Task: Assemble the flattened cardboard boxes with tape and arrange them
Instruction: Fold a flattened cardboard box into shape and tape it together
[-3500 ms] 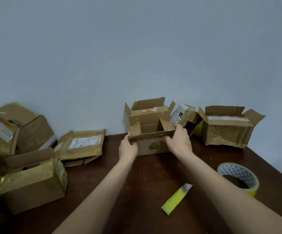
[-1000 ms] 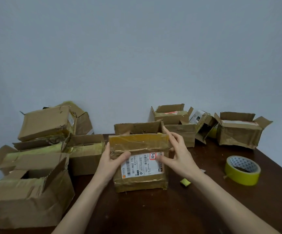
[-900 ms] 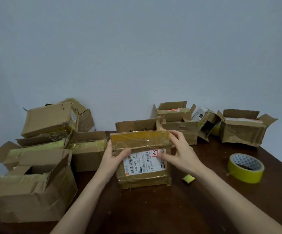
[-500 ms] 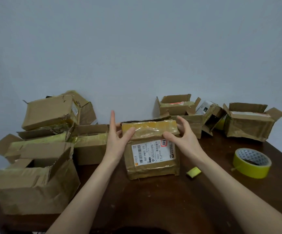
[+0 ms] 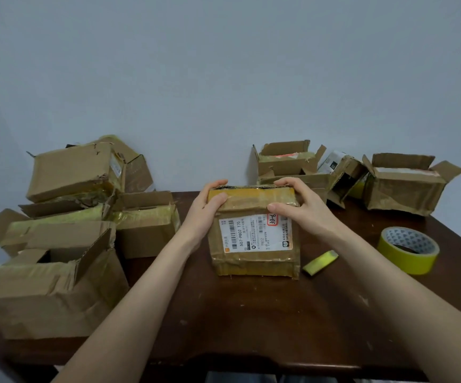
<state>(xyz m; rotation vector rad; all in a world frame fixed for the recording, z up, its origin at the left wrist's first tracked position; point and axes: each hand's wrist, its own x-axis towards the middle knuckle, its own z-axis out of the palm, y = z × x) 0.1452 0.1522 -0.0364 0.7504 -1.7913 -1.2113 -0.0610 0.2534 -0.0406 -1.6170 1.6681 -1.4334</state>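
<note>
A worn cardboard box with a white shipping label stands on the dark wooden table in front of me. My left hand grips its top left corner, fingers curled over the top edge. My right hand grips the top right corner the same way, thumb on the front face. A roll of yellow tape lies to the right, and a short yellow tape strip lies between the roll and the box.
Several open or flattened boxes are piled at the left. More assembled boxes with open flaps stand along the back right wall. The table's front edge runs near the bottom of the view.
My hands closed the labelled box's top flaps and now curl over its upper edge; half a second ago the left fingers were straight. The box sits slightly lower in view.
</note>
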